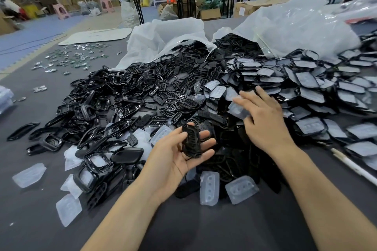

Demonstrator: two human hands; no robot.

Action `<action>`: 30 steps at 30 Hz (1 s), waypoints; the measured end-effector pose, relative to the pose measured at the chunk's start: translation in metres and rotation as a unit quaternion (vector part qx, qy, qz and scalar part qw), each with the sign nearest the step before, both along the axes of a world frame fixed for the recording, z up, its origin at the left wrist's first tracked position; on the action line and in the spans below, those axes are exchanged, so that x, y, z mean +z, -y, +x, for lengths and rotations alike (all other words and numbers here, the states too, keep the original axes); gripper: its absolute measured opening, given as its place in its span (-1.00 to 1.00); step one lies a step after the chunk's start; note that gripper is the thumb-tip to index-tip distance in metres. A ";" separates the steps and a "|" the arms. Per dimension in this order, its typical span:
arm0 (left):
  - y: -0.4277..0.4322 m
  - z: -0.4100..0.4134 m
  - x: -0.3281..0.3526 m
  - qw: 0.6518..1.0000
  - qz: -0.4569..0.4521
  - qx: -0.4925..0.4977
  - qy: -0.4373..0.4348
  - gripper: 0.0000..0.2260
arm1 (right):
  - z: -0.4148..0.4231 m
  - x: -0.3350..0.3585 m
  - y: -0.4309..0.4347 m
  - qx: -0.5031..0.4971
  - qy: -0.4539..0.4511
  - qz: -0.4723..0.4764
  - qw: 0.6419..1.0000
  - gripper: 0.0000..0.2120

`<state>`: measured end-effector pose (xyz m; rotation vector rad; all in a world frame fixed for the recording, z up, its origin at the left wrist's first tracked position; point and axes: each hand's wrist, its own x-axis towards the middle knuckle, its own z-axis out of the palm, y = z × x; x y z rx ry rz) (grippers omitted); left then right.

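My left hand (179, 155) is palm up near the middle of the table and holds a black perforated plastic shell piece (191, 141) across its fingers. My right hand (263, 120) reaches over the pile to the right, palm down, and pinches a translucent silicone pad (237, 109) between thumb and fingers. Under both hands spreads a big heap of black plastic frames and plates (130, 96). A stack of black pieces fitted with translucent pads (306, 81) fills the right side.
Two white plastic sacks (163, 34) spill parts at the back of the grey table (224, 226). Loose translucent pads (241, 189) lie near the front. Small circuit boards (75, 57) are scattered at the far left. Other tables, boxes and seated people fill the background.
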<state>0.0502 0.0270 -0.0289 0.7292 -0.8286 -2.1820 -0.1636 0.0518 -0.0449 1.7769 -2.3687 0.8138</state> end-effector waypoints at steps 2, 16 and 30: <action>0.001 0.001 -0.001 0.999 0.029 -0.008 -0.017 -0.70 | 0.000 -0.004 0.002 -0.006 -0.014 -0.042 0.999 -0.57; 0.005 0.000 -0.008 0.999 0.027 -0.017 -0.020 -0.57 | 0.007 0.007 -0.002 -0.032 0.263 -0.216 0.940 -0.70; 0.006 -0.002 -0.009 1.000 0.022 -0.002 -0.016 -0.62 | 0.009 0.005 0.001 0.038 0.415 -0.131 0.899 -0.75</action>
